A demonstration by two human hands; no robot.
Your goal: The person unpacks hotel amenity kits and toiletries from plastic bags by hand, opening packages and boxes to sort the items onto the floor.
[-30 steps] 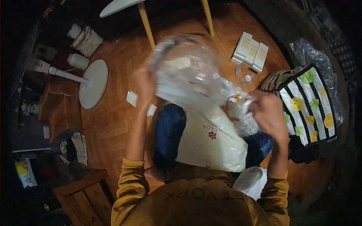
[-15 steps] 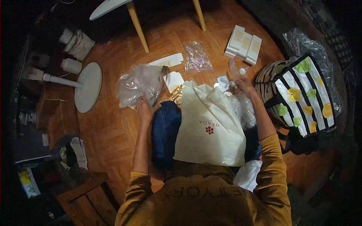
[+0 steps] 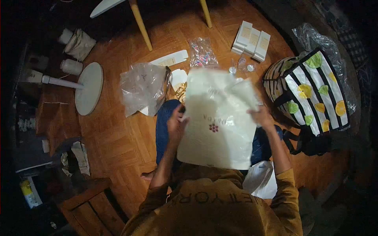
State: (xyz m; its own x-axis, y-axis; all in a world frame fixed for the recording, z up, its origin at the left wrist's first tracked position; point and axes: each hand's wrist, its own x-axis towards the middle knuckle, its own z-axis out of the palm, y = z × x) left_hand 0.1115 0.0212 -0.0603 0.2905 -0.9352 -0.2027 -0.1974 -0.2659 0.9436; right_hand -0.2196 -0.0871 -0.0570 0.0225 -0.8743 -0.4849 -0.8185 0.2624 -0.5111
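The wooden floor (image 3: 118, 133) was under all the things. At the right stood a striped bag (image 3: 317, 96) with fruit slices printed on it. In the middle, between the knees of the person, was the cream bag (image 3: 214, 137) with a red flower mark, slightly blurred at its far part. Left of it, a clear plastic bag (image 3: 143, 89) lay on the floor. Far to the right were white boxes (image 3: 254, 40), side by side. The left hand (image 3: 177, 124) was at the left edge of the cream bag and the right hand (image 3: 262, 116) at its right edge; whether they gripped it, I could not tell. Farther lay a small packet (image 3: 202, 53) with coloured pieces.
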